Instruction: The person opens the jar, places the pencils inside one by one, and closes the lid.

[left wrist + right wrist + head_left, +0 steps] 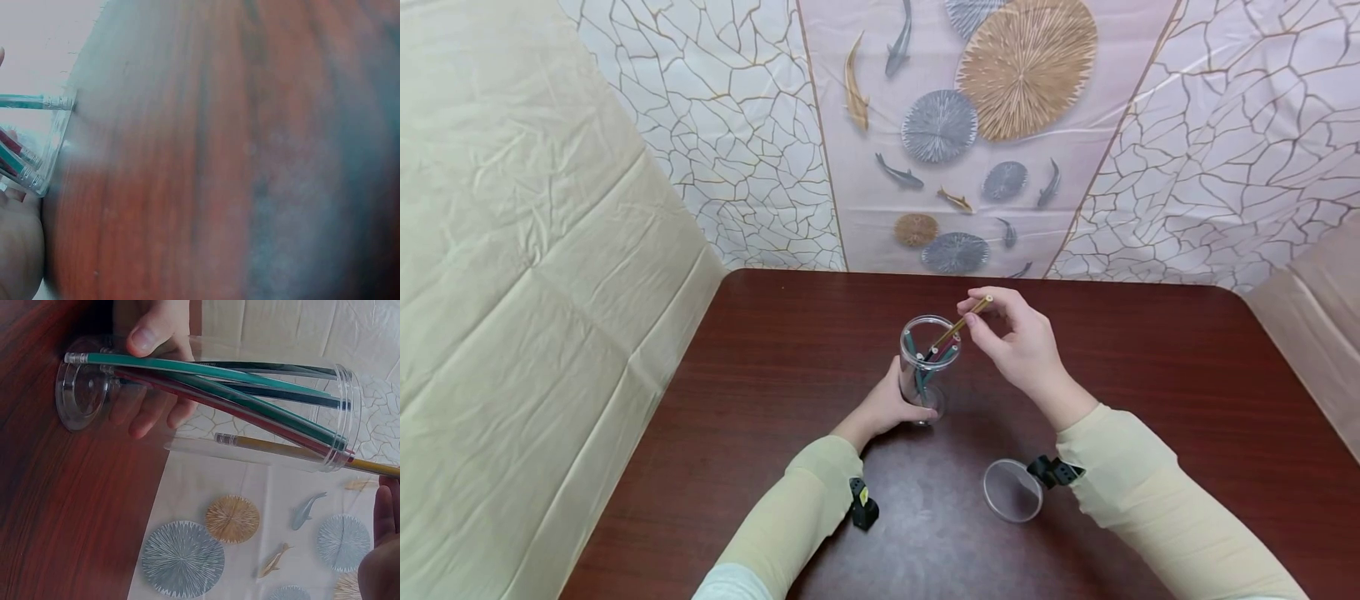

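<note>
A tall clear plastic jar stands on the table, with several pencils inside, green, dark and red ones. My left hand grips its lower part, the thumb across the near side. In the right wrist view the left hand's fingers show around the jar near its base. My right hand, at the jar's mouth, pinches a yellow pencil by its upper end. That pencil slants through the opening, its eraser end hanging inside above the jar's bottom. The green pencil reaches the base.
A clear round lid lies on the dark brown wooden table, close to the right wrist's black camera. Patterned cloth hangs behind the table's far edge, and a cream cloth hangs at the left.
</note>
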`<state>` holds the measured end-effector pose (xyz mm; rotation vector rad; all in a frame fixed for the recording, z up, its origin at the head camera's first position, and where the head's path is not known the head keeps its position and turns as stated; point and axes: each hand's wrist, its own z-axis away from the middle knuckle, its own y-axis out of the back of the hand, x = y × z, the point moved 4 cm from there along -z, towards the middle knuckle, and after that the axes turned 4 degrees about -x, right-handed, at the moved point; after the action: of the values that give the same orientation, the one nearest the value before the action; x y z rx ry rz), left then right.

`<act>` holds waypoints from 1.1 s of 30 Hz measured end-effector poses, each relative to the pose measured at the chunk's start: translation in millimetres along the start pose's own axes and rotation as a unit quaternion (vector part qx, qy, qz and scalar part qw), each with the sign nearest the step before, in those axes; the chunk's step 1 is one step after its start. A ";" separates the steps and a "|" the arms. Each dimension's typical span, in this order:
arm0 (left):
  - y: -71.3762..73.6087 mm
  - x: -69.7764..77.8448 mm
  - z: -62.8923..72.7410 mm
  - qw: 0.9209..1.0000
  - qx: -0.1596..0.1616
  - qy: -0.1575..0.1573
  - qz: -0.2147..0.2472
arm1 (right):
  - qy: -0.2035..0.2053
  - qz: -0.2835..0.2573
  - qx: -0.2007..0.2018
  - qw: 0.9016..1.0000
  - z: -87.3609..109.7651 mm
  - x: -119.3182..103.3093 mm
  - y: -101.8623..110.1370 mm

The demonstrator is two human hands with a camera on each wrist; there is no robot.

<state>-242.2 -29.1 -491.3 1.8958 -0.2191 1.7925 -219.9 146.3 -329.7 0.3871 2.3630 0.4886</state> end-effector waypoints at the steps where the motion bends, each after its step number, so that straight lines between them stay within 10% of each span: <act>1: 0.3 3.3 1.1 1.000 -0.002 -0.002 0.004 | 0.001 0.004 0.000 1.000 0.3 0.1 0.0; 10: -3.1 -20.7 -8.7 1.000 0.005 0.007 0.004 | 0.004 -0.009 -0.009 1.000 4.7 -0.2 -1.6; 33: -2.4 -19.6 -7.3 1.000 0.005 0.024 0.004 | -0.066 -0.001 -0.004 0.998 28.6 17.9 6.2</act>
<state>-249.8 -28.1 -511.0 1.8600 -0.2019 1.8457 -212.6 165.8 -357.0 0.4003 2.2329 0.4580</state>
